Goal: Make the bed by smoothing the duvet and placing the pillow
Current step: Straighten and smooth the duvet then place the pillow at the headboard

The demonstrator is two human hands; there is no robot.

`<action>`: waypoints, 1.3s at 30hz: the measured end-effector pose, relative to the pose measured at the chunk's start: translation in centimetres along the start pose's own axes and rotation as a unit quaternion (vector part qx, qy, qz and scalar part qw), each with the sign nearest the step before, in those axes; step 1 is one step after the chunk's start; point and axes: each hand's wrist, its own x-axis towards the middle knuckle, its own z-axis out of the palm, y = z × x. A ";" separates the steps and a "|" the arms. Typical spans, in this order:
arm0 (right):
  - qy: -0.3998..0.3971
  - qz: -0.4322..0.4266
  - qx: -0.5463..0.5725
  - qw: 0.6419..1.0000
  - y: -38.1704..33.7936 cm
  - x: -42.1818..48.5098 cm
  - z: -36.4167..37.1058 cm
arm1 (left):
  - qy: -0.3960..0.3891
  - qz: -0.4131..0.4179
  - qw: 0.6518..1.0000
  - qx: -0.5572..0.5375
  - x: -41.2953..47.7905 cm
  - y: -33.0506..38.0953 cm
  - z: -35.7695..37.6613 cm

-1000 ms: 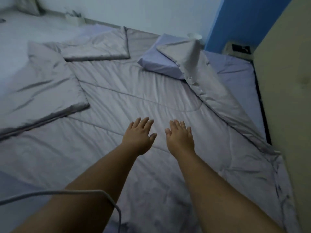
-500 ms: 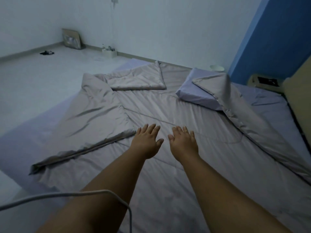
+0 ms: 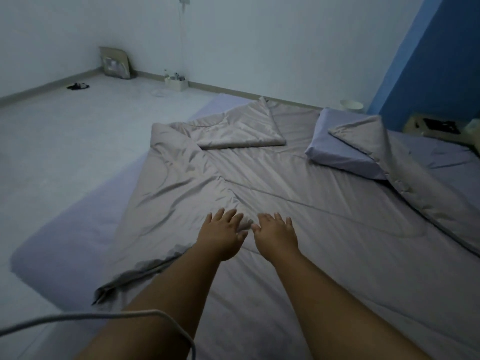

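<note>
- Counting: one duvet [image 3: 298, 203] spread over the bed, one pillow [image 3: 340, 149] at 1 o'clock, duvet edge draped over it
- left hand [image 3: 220, 236], right hand [image 3: 276, 233]: both flat, fingers spread
- white cable [image 3: 109, 317] at 7 o'clock

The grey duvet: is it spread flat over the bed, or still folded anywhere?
Partly folded. The grey duvet has its far corner turned back, its left side doubled over, and its right edge draped across the pillow.

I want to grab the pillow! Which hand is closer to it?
The right hand. The pillow lies beyond it and off to the right. The left hand is right beside it, on the side away from the pillow.
</note>
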 end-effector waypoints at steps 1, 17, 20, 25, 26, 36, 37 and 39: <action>-0.012 -0.008 -0.020 1.000 -0.9 0.4 -0.2 | -0.003 -0.004 1.000 0.004 -0.1 -0.8 -0.3; -0.071 0.123 0.005 0.990 -21.3 10.3 2.7 | -0.080 0.068 0.993 0.047 7.4 -22.8 -3.8; -0.074 0.135 0.022 0.988 -25.5 10.8 3.0 | -0.100 0.084 0.989 0.064 8.3 -27.1 -4.4; -0.025 0.175 0.061 0.982 -28.3 13.3 1.9 | -0.089 0.119 0.985 0.086 10.4 -30.4 -7.0; -0.020 0.183 0.060 0.981 -28.5 14.1 1.8 | -0.082 0.125 0.985 0.087 10.7 -30.7 -7.4; 0.016 0.261 0.073 0.963 -37.9 20.3 2.1 | -0.058 0.217 0.971 0.078 15.5 -39.7 -10.4; 0.021 0.275 0.081 0.958 -39.2 21.1 2.8 | -0.061 0.226 0.970 0.070 16.3 -41.2 -10.3; 0.023 0.311 0.099 0.945 -42.2 22.3 4.4 | -0.073 0.252 0.963 0.067 17.6 -44.4 -9.9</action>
